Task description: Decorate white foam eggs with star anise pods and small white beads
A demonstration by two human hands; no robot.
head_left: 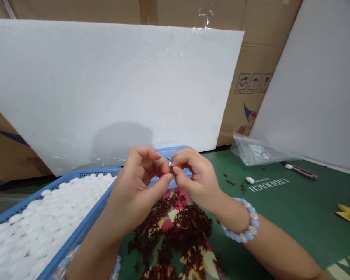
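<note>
The blue basket [84,223] of white beads [32,229] is at left. The left hand [140,177] and right hand [192,175] meet above the brown pieces [177,225], fingertips pinching one small brown piece [171,169] together. Better to keep the pinch light and near the pile, so it does not fall
</note>
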